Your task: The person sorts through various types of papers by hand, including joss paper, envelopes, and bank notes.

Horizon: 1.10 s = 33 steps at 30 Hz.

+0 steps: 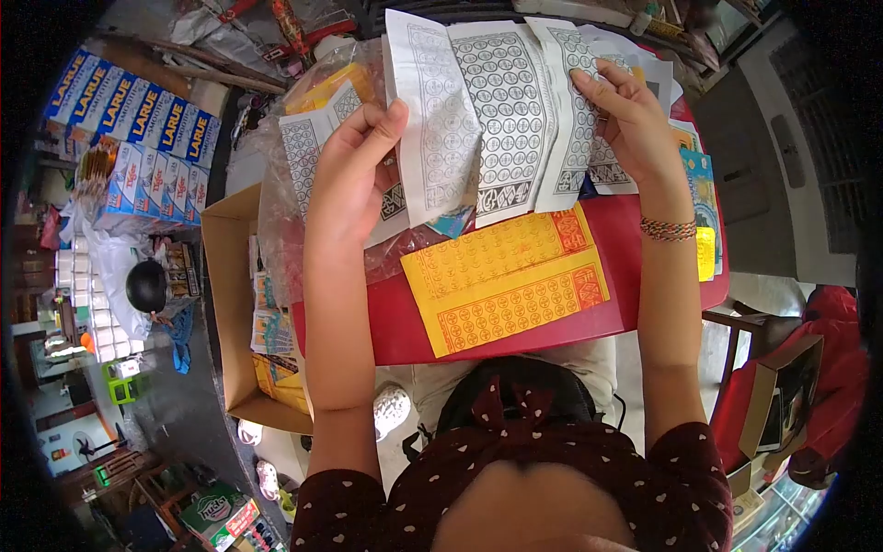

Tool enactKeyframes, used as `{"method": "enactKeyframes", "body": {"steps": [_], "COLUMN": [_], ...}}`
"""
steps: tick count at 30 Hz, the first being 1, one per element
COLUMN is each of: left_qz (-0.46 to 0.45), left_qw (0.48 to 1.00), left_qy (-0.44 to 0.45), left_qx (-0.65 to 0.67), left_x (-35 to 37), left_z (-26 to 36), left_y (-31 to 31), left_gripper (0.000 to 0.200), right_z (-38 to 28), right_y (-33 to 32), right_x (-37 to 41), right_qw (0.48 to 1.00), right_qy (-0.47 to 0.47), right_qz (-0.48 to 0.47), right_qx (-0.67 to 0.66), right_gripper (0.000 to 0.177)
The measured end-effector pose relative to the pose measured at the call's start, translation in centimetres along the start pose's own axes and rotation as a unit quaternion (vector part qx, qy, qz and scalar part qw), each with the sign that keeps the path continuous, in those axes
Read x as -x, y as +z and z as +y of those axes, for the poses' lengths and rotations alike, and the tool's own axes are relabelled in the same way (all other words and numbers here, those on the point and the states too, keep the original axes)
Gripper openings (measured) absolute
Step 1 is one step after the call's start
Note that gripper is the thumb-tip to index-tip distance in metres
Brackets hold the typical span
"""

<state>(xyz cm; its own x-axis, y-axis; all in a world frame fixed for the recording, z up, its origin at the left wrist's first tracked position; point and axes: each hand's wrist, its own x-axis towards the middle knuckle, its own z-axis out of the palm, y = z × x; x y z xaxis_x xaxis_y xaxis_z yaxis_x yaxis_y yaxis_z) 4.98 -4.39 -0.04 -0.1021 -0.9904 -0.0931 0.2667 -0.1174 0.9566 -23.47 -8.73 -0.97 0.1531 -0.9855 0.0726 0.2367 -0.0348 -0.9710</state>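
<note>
Both my hands hold up white printed paper sheets with black rows of circles and a patterned border, creased into upright folds. My left hand is closed at their left edge, thumb in front and fingers partly hidden. On the right side, my right hand pinches the paper between thumb and fingers. Below the sheets, a yellow printed paper with red circles lies on the red table. More white printed paper lies by my left hand, partly under clear plastic wrap.
A cardboard box with packets inside stands left of the table. Stacked blue and white beer cartons are at the far left. Colourful packets lie at the table's right edge. Another open box sits at the lower right.
</note>
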Motion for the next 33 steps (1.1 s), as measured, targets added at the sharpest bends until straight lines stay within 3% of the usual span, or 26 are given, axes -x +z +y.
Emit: {"method": "enactKeyframes", "body": {"steps": [6,8,10,14,16,18,20,22,25,27,28,31,33], "left_qz": [-0.035,-0.039,-0.001,-0.018,-0.104,-0.124,-0.146,-0.171,-0.146,-0.071,-0.073,0.072,0.083], "left_qw": [0.977,0.98,0.993,0.991,0.983,0.986,0.983,0.98,0.987,0.991,0.991,0.987,0.989], "left_qy": [-0.047,-0.043,0.021,0.049,0.028,0.011,-0.001,0.021,0.043,0.104,0.102,0.141,0.118], "left_qx": [0.204,0.19,0.119,0.121,0.146,0.11,0.111,0.098,0.045,-0.048,-0.051,-0.031,0.015], "left_x": [0.4,0.2,0.2,1.2,1.7,1.9,2.1,1.5,1.4,1.9,2.0,2.7,3.0], "left_z": [0.9,0.9,0.9,3.0,4.5,5.5,6.2,5.9,6.0,6.7,7.1,8.1,8.8], "left_y": [0.6,0.2,0.3,2.6,4.4,7.0,9.0,9.8,10.5,10.2,9.6,8.9,7.8], "left_gripper": [0.04,0.041,0.04,0.035,0.032,0.02,0.022,0.02,0.017,0.014,0.014,0.013,0.013], "right_z": [-0.4,-0.2,0.1,0.7,0.7,1.3,1.3,1.0,0.7,0.8,0.8,0.9,1.0], "right_y": [0.3,0.3,0.5,2.0,3.8,5.2,6.4,5.2,3.9,3.7,3.7,4.6,4.0], "right_x": [0.3,0.2,0.3,0.6,1.0,1.4,2.3,4.5,6.6,7.3,7.3,6.6,6.7], "right_qw": [0.999,0.999,0.997,0.997,0.968,0.942,0.911,0.921,0.948,0.963,0.969,0.984,0.991], "right_qy": [0.037,0.049,0.06,0.075,0.113,0.152,0.163,0.15,0.119,0.099,0.089,0.059,0.04], "right_qz": [0.009,-0.001,-0.012,-0.016,-0.125,-0.136,-0.157,-0.154,-0.139,-0.127,-0.121,-0.102,-0.091], "right_qx": [0.018,-0.009,-0.035,-0.021,-0.185,-0.265,-0.345,-0.326,-0.26,-0.218,-0.197,-0.132,-0.088], "right_gripper": [0.041,0.042,0.043,0.053,0.062,0.067,0.062,0.062,0.061,0.061,0.061,0.06,0.06]}}
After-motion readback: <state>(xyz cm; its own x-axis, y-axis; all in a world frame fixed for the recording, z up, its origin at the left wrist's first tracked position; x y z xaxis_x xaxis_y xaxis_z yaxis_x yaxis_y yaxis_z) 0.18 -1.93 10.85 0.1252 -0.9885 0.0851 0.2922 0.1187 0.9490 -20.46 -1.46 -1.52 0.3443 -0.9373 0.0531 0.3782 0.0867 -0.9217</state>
